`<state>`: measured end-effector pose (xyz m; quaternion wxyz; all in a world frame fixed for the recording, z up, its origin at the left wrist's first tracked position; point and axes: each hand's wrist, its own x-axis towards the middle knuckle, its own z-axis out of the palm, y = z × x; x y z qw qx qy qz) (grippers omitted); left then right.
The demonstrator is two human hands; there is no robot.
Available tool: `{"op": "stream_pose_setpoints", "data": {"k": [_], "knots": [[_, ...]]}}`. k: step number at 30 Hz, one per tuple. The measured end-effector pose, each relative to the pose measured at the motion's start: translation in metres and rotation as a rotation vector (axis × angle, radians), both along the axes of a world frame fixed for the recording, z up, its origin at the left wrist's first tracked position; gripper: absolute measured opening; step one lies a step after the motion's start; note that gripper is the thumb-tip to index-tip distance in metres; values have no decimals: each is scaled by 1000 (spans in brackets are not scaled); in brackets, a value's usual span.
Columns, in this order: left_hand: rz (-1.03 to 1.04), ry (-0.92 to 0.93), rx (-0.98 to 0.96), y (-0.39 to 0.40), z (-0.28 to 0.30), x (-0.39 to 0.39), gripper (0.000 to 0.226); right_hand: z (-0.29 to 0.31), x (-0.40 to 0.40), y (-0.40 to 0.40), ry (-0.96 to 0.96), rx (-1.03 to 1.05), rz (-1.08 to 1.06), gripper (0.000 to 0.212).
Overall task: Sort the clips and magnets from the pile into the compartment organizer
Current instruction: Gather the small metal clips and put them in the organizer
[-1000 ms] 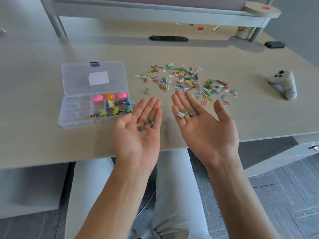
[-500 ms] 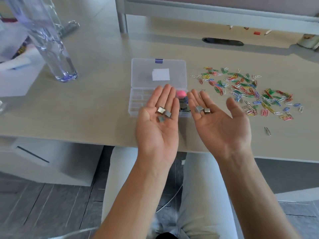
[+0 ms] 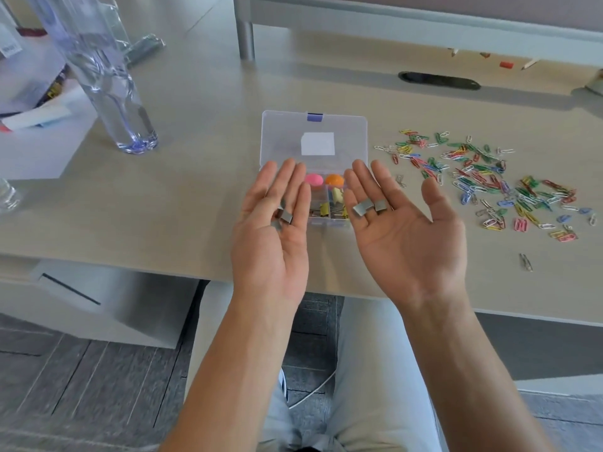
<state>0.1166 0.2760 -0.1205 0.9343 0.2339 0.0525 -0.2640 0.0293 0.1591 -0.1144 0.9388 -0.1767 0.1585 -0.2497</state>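
Small grey metal magnets lie loose on both upturned palms at the middle of the frame: a pair (image 3: 369,207) on the base of the fingers (image 3: 360,181) of the right hand (image 3: 401,236), and a few more (image 3: 284,216) in the same spot on the left hand (image 3: 272,236). Both hands are flat and released, fingers straight, grasping nothing; the magnets simply rest there, probably carried on level palms so they cannot slide off, and kept on separate hands so they do not snap together.

The hands hover just over the near edge of the clear plastic organizer (image 3: 315,123), which sits on the counter (image 3: 202,177) with its lid thrown back toward the top of the frame, so the compartments are open from above. Between the two hands show a pink dome (image 3: 314,180), an orange dome (image 3: 334,180) and yellow binder clips (image 3: 330,203) already in their cells. The next step looks like tipping the magnets into a free cell; which cell cannot be told, since the hands cover much of the tray.

To the right of the frame, well apart from the box, the colored paper clips (image 3: 483,177) lie scattered unsorted, so much of the job is left. A clear bottle (image 3: 107,86) stands at upper left, clear of the work
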Motion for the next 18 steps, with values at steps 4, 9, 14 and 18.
{"op": "stream_pose_setpoints", "data": {"k": [4, 9, 14, 18], "knots": [[18, 11, 54, -5, 7, 9, 32, 0, 1, -4, -11, 19, -5, 60], [5, -40, 145, -25, 18, 29, 37, 0, 1, -11, -14, 64, -20, 59], [32, -171, 327, -53, 22, 37, 34, 2, -5, -20, 0, 71, -53, 57], [40, -274, 459, -65, 14, 39, 42, 4, -10, -27, 4, 60, -88, 57]]}}
